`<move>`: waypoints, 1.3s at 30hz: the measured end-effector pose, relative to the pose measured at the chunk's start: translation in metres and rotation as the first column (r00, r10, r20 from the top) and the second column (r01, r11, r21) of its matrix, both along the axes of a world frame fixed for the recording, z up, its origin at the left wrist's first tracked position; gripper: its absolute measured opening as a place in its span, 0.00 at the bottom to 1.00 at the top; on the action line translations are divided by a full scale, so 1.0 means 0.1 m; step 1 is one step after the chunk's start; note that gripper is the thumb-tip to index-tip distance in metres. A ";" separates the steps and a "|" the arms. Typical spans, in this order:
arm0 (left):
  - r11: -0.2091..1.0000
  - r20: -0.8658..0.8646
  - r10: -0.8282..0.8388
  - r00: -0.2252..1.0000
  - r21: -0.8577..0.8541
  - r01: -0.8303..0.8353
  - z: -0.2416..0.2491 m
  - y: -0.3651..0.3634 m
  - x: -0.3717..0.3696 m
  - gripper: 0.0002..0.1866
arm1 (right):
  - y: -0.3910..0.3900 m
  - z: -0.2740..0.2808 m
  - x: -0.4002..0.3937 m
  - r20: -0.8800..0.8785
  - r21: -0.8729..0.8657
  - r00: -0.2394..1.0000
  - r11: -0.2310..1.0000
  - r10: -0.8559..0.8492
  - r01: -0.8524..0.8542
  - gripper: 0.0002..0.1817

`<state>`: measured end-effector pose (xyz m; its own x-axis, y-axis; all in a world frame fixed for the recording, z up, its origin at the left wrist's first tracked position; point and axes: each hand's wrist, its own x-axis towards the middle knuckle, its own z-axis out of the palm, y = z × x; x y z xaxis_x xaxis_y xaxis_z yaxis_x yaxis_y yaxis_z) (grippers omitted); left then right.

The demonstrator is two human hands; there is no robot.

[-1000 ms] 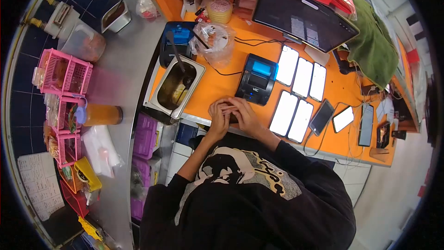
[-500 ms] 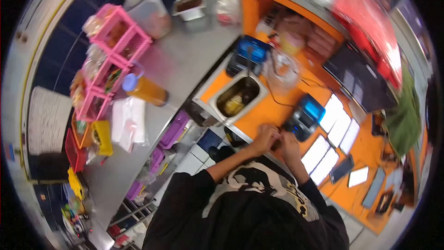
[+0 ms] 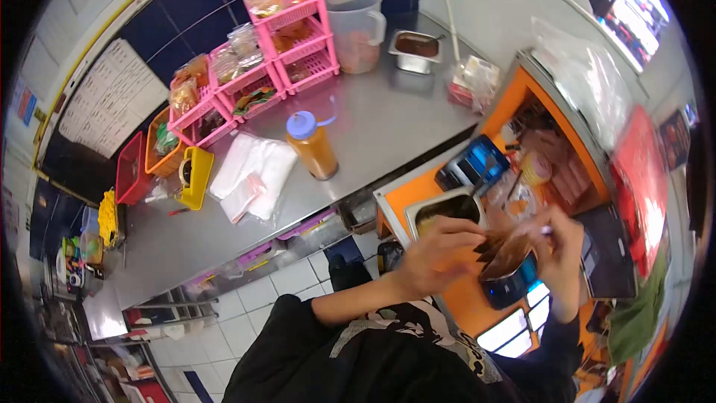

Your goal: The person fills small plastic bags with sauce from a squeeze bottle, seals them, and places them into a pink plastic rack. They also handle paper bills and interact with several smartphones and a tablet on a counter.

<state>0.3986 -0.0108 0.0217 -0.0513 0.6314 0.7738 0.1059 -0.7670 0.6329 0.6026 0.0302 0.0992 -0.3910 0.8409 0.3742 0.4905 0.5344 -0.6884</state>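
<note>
The thin brown sheets [image 3: 513, 255], fanned and motion-blurred, extend between the hands above the dark receipt printer [image 3: 510, 288]. The right hand [image 3: 559, 248] has its grip closed on their right edge. The left hand [image 3: 436, 257], fingers parted, is at their left; contact cannot be determined. A rectangular metal pan [image 3: 411, 214] sits far-left on the smooth orange counter [image 3: 468, 300].

Illumination was bright across the work area. The bright rectangle [image 3: 638, 19] at upper right was overexposed; the phone screens [image 3: 505, 334] clipped to white. Glare marked the steel counter [image 3: 186, 265] and the red plastic [image 3: 641, 186]. Motion blur softened the left hand [image 3: 440, 257] and right hand [image 3: 556, 246]. Barrel distortion curved the periphery; the corners were black.
</note>
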 end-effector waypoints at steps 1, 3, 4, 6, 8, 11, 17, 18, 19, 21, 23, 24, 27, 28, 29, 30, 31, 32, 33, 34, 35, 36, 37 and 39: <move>0.992 -0.017 0.115 0.993 0.052 -0.114 -0.03 0.02 -0.23 0.11 | 0.21 0.14 -0.16 -0.038 -0.022 0.998 0.998 0.056 -0.057 0.01; 0.984 0.225 0.166 0.960 -0.105 -0.145 -0.10 -0.02 -0.61 0.08 | 0.62 0.43 -0.68 -0.057 0.163 0.985 0.975 0.163 -0.152 0.03; 0.964 0.200 0.250 0.947 -0.147 -0.223 -0.11 -0.01 -0.86 0.07 | 0.83 0.51 -0.90 -0.053 0.142 0.988 0.980 0.146 -0.137 0.03; 0.937 0.137 0.345 0.929 -0.106 -0.333 -0.17 0.06 -1.35 0.08 | 1.32 0.63 -1.47 -0.085 0.296 0.979 0.943 0.185 -0.152 0.04; 0.906 0.388 0.405 0.828 -0.291 -0.307 -0.19 0.07 -1.72 0.08 | 1.92 0.79 -2.04 -0.079 0.331 0.974 0.927 0.212 -0.175 0.04; 0.863 0.415 0.498 0.761 -0.325 -0.387 -0.36 0.13 -2.35 0.09 | 2.80 1.01 -2.98 -0.071 0.389 0.974 0.905 0.214 -0.170 0.05; 0.649 0.154 0.719 0.677 -0.497 -0.576 -0.64 0.29 -3.49 0.12 | 4.48 0.95 -4.67 -0.087 0.429 0.907 0.837 0.412 -0.339 0.08; 0.651 0.160 0.718 0.678 -0.499 -0.572 -0.67 0.33 -3.64 0.12 | 4.61 0.87 -4.87 -0.014 0.426 0.924 0.838 0.382 -0.340 0.08; 0.633 0.162 0.725 0.669 -0.540 -0.555 -0.68 0.36 -3.76 0.11 | 4.72 0.78 -5.05 0.059 0.422 0.936 0.841 0.348 -0.340 0.08; 0.578 0.090 0.751 0.654 -0.567 -0.586 -0.75 0.43 -4.00 0.09 | 4.93 0.47 -5.32 0.119 0.382 0.923 0.841 0.367 -0.383 0.08; 0.574 0.106 0.741 0.664 -0.614 -0.542 -0.85 0.46 -4.19 0.09 | 5.10 0.25 -5.46 0.179 0.333 0.905 0.842 0.386 -0.425 0.08; 0.568 0.120 0.732 0.671 -0.652 -0.503 -0.90 0.47 -4.27 0.08 | 5.18 0.20 -5.45 0.332 0.198 0.838 0.837 0.433 -0.510 0.10; 0.523 0.064 0.721 0.689 -0.704 -0.481 -0.97 0.45 -4.45 0.08 | 5.11 0.33 -5.45 0.420 -0.079 0.723 0.816 0.548 -0.573 0.12; 0.488 0.056 0.707 0.705 -0.760 -0.429 -0.98 0.43 -4.49 0.09 | 5.04 0.41 -5.45 0.356 -0.201 0.709 0.791 0.608 -0.577 0.12; 0.492 0.031 0.706 0.707 -0.740 -0.458 -1.05 0.44 -4.54 0.09 | 5.03 0.42 -5.46 0.378 -0.188 0.715 0.805 0.589 -0.563 0.11; 0.491 0.035 0.703 0.711 -0.747 -0.449 -1.08 0.44 -4.57 0.09 | 5.03 0.42 -5.48 0.382 -0.197 0.714 0.807 0.586 -0.557 0.11; 0.477 -0.028 0.674 0.738 -0.747 -0.464 -1.09 0.44 -4.61 0.10 | 5.01 0.42 -5.50 0.500 -0.197 0.662 0.818 0.558 -0.541 0.16; 0.463 -0.093 0.643 0.760 -0.744 -0.482 -1.10 0.44 -4.65 0.10 | 5.00 0.42 -5.52 0.606 -0.195 0.598 0.827 0.524 -0.527 0.21; 0.461 -0.093 0.641 0.762 -0.746 -0.480 -1.10 0.45 -4.67 0.10 | 4.99 0.45 -5.53 0.606 -0.199 0.598 0.827 0.525 -0.525 0.21; 0.463 -0.179 0.601 0.779 -0.716 -0.522 -1.11 0.45 -4.69 0.11 | 4.98 0.48 -5.54 0.613 -0.156 0.618 0.842 0.492 -0.516 0.21; 0.467 -0.267 0.557 0.787 -0.683 -0.562 -1.10 0.44 -4.71 0.12 | 4.95 0.50 -5.53 0.618 -0.114 0.637 0.854 0.460 -0.507 0.22; 0.461 -0.270 0.555 0.787 -0.687 -0.561 -1.07 0.41 -4.71 0.12 | 4.91 0.51 -5.51 0.615 -0.121 0.637 0.853 0.465 -0.507 0.22; 0.424 -0.283 0.518 0.807 -0.734 -0.530 -1.03 0.37 -4.71 0.12 | 4.85 0.51 -5.48 0.526 -0.023 0.689 0.818 0.499 -0.574 0.22; 0.373 -0.297 0.475 0.829 -0.785 -0.495 -1.01 0.31 -4.70 0.13 | 4.74 0.58 -5.35 0.467 0.128 0.772 0.831 0.431 -0.542 0.22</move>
<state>-0.0715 0.0199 -0.0789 -0.5577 0.8279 -0.0597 0.3017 0.2692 0.9146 0.0681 0.5043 0.1575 -0.8818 0.3985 0.2523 0.3184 0.8976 -0.3049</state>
